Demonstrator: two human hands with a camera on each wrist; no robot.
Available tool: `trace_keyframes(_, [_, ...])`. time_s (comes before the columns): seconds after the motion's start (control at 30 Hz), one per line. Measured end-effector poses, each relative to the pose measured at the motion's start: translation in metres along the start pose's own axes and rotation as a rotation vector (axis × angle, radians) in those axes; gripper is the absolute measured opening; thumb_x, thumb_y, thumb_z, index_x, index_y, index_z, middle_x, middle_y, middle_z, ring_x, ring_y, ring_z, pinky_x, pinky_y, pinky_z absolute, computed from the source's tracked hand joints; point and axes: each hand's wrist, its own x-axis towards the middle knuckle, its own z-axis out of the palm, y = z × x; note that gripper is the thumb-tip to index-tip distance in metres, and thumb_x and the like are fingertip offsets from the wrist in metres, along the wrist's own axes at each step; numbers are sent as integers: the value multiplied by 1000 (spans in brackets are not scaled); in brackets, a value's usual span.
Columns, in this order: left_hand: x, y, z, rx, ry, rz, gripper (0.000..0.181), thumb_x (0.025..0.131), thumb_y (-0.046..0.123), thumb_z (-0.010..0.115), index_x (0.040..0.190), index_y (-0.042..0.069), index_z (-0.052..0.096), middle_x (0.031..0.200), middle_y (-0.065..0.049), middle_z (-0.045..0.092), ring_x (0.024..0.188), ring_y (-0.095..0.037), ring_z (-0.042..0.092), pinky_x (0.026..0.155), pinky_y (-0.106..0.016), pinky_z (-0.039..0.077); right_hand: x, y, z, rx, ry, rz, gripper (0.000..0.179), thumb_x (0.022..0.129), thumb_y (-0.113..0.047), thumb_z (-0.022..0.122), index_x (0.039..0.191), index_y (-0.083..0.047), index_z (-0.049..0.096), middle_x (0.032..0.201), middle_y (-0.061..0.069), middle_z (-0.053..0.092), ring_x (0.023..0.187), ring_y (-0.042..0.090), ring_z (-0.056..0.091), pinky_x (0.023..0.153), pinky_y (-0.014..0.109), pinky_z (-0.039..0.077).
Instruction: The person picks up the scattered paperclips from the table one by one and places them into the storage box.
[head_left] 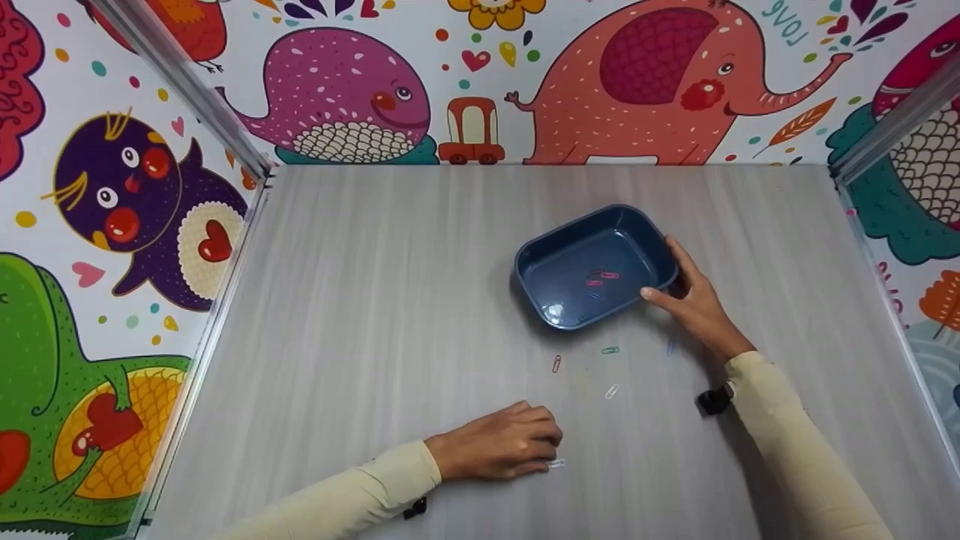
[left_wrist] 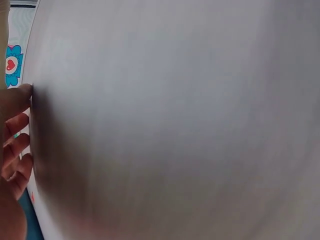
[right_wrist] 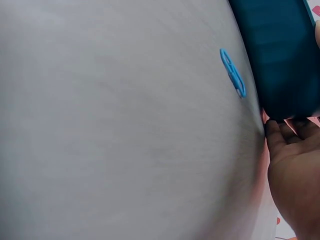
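A dark blue rectangular dish (head_left: 577, 255) stands on the table with pink paper clips (head_left: 609, 275) and a faint blue one inside. My right hand (head_left: 694, 304) grips its right corner, thumb on the rim and fingers against the outer wall. In the right wrist view, those fingertips (right_wrist: 275, 132) are at the dish's lower edge. Low in the head view, my left hand (head_left: 502, 442) rests on the table with bent fingers, its tips at a white paper clip (head_left: 556, 463). The left wrist view shows the fingers (left_wrist: 20, 142) apart; the clip is hidden there.
Between the hands and dish lie a red paper clip (head_left: 556, 364), a green one (head_left: 610, 350), a white one (head_left: 613, 391) and a blue one (head_left: 671, 348). Cartoon-printed walls (head_left: 360, 90) border the wooden table (head_left: 360, 300) at the back and sides.
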Motion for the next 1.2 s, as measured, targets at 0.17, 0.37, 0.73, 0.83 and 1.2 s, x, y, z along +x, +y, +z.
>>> trace_keyframes(0.17, [0, -1, 1, 21, 21, 26, 14, 110, 26, 71, 108, 21, 84, 118, 8, 71, 116, -11, 59, 92, -26, 48, -1, -2, 0, -2, 3, 13, 99, 102, -14, 81, 178, -21, 17, 184, 7, 17, 168, 33, 20, 122, 17, 28])
trace_keyframes(0.37, [0, -3, 2, 36, 23, 60, 16, 112, 24, 68, 107, 22, 83, 119, 9, 72, 117, -10, 60, 96, -25, 49, -1, -2, 1, -17, -1, 13, 99, 102, -15, 81, 178, -22, 17, 184, 7, 17, 168, 34, 21, 130, 33, 27])
trace_keyframes(0.73, [2, -5, 3, 136, 49, 150, 18, 111, 15, 63, 105, 18, 80, 118, 4, 71, 113, -14, 63, 95, -27, 52, -1, -2, 0, -35, -2, 25, 100, 103, -20, 81, 178, -23, 15, 184, 8, 16, 167, 36, 22, 131, 60, 23])
trace_keyframes(0.83, [3, -4, 2, 183, 38, 162, 19, 112, 15, 62, 105, 19, 80, 118, 5, 71, 112, -13, 62, 95, -26, 51, -1, -1, 0, -34, -3, 25, 100, 103, -20, 81, 178, -24, 16, 184, 8, 16, 167, 36, 22, 131, 57, 24])
trace_keyframes(1.2, [8, -3, 6, 283, 1, 175, 19, 113, 16, 62, 108, 19, 79, 119, 7, 71, 113, -10, 62, 93, -25, 51, -1, -2, 0, -31, 8, 37, 100, 102, -21, 82, 178, -25, 16, 184, 8, 15, 168, 35, 18, 132, 57, 20])
